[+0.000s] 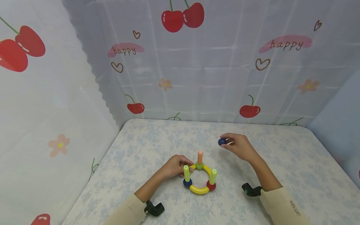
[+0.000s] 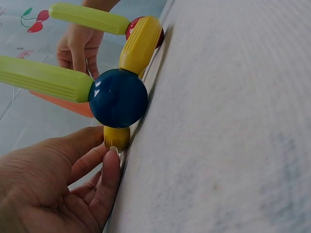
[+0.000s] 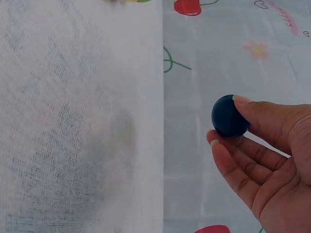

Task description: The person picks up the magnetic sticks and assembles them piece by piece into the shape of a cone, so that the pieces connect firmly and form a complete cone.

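Observation:
On the table stands a ring of curved yellow rods joined by a blue ball, a red ball and a green ball. Light-green sticks rise from the blue and red balls, and an orange stick from the green one. My left hand pinches the ring's left yellow rod between thumb and fingers, just behind the blue ball. Held up above the table to the right, a loose dark-blue ball is pinched by my right hand.
A pale flowered cloth covers the table. Behind and to the left hang white curtains printed with cherries, close to the table's edges. A dark camera mount sits on the left wrist, another on the right.

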A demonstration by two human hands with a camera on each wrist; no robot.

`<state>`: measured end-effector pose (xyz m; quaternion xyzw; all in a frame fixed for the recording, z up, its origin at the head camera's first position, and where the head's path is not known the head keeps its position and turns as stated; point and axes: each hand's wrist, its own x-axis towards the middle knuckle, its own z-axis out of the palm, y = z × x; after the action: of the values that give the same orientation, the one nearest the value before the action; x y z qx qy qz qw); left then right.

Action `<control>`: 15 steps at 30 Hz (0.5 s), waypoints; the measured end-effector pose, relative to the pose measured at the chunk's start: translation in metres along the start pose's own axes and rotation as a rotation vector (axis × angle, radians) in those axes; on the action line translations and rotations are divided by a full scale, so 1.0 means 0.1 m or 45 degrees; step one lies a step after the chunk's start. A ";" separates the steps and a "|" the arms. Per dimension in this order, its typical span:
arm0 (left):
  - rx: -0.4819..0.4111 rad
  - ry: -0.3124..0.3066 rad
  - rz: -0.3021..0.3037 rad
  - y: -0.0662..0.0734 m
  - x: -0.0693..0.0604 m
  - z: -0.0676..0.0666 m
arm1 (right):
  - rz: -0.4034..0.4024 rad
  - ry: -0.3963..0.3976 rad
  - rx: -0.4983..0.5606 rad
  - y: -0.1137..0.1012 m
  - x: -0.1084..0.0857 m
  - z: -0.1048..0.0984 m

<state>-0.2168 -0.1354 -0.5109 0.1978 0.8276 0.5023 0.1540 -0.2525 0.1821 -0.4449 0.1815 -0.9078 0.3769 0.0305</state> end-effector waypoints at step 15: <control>-0.002 -0.006 0.012 -0.02 0.00 0.00 | -0.117 0.030 0.058 -0.34 -0.08 0.00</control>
<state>-0.2175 -0.1364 -0.5124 0.2027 0.8260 0.5030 0.1538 -0.2330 0.1622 -0.4235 0.2190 -0.8893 0.3977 0.0542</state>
